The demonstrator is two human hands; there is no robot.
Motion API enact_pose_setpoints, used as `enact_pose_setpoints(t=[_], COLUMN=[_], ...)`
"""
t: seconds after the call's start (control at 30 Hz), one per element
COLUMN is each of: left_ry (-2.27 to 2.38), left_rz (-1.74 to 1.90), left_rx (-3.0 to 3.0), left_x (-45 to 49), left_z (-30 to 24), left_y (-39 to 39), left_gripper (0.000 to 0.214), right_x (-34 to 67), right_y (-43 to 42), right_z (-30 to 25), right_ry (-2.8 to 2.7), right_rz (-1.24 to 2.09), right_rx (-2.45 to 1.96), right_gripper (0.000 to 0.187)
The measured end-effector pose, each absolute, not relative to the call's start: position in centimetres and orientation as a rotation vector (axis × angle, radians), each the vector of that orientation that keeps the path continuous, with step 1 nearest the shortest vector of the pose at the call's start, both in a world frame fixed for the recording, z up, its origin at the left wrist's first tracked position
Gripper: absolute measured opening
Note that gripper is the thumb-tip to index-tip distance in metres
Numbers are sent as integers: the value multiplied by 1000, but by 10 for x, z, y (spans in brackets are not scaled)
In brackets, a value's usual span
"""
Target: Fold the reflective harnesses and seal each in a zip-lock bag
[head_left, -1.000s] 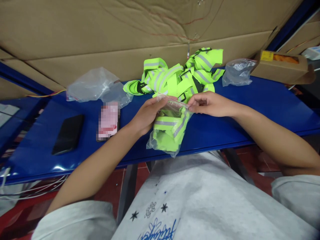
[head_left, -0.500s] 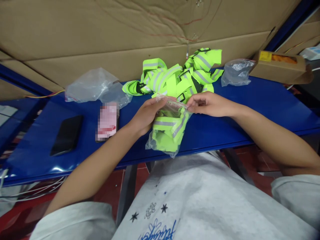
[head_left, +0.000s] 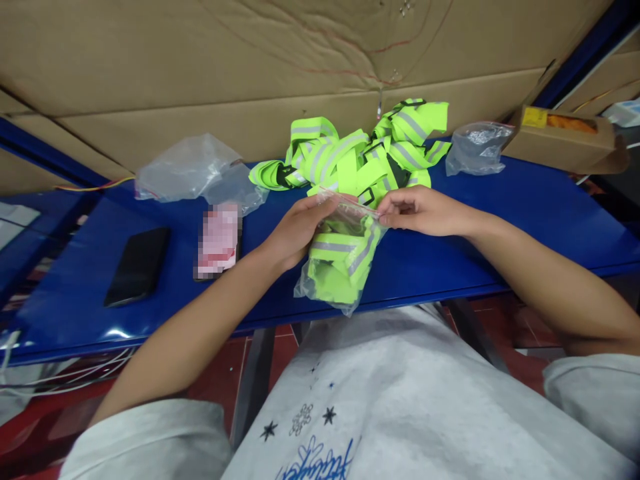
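Observation:
A clear zip bag (head_left: 327,270) hangs between my hands over the front edge of the table, with a folded neon-yellow reflective strap (head_left: 345,257) inside it. My left hand (head_left: 303,227) is closed on the bag's upper left side, thumb along the top. With thumb and fingers pinched, my right hand (head_left: 417,210) grips the upper right corner at the zip strip. Just behind the hands lies a tangled heap of neon-yellow straps (head_left: 345,160) with grey reflective bands and black buckles.
On the blue table (head_left: 450,260), clear plastic bags (head_left: 187,167) lie at the back left, another plastic bag (head_left: 475,148) at the back right beside a cardboard box (head_left: 560,143). A black phone (head_left: 137,267) and a blurred pink item (head_left: 219,240) lie left. A cardboard panel (head_left: 200,60) stands behind.
Both hands keep nearly the same hold on the bag. The whole view has shifted slightly, with the table items appearing a little further right.

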State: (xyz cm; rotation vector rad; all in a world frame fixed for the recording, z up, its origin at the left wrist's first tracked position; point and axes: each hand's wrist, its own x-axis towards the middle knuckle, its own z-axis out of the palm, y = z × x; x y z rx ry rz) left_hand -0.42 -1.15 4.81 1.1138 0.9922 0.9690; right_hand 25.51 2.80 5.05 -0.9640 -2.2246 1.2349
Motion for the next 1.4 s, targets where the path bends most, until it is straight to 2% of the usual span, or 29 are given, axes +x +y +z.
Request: enact_pose_setpoints(t=[0.93,1.2,1.4], left_ry=[987,998,986], left_rz=[949,973,957], left_rx=[1120,1102,1123], left_x=[-5,-2,-3], left_z=[48,51,50], left_y=[-11,-12,-12], left_gripper=[45,37,42], right_x=[255,254,255], right_y=[28,27,27], right_z=[49,49,49], right_ry=[-2239,-2221,-2233], right_rz=[1224,1238,1227], right_rx=[-942,-943,-929], right_gripper=[35,34,34])
